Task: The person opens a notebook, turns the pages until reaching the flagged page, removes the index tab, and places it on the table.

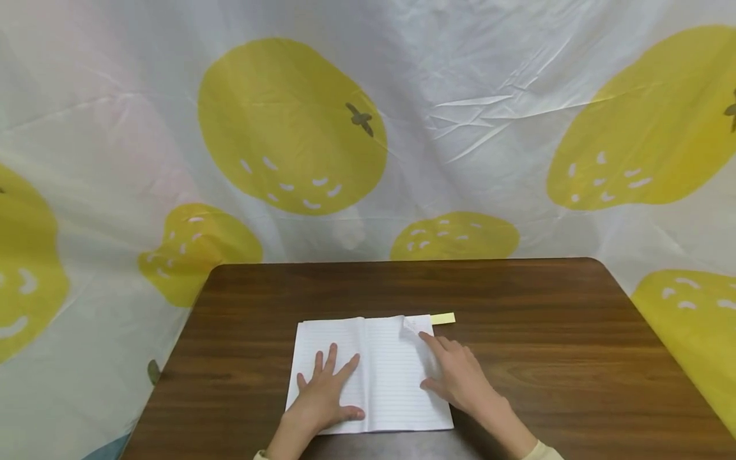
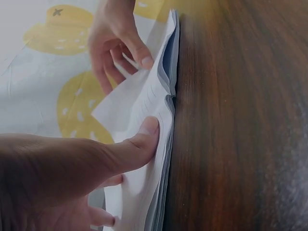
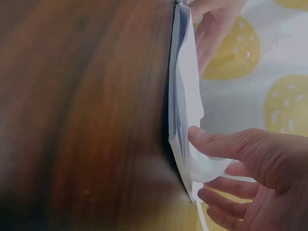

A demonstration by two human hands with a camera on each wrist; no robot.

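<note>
Notebook [image 1: 379, 377]: we see it open, lined pages up, on the brown desk [image 1: 546, 332], low in the centre of the head view.
Left hand [image 1: 324, 393]: we see it flat on the left page, fingers spread and straight, pressing the paper down; in the left wrist view the thumb [image 2: 139, 144] lies against the page edge.
Right hand [image 1: 457, 377]: we see its forefinger at the upper right corner of the right page, where the corner is curled up; in the right wrist view the thumb and fingers pinch that bent leaf.
Yellow tab [image 1: 443, 318]: we see it just beyond the notebook's top right corner.
Backdrop [image 1: 368, 128]: white sheet printed with yellow fruit, filling the upper frame.
</note>
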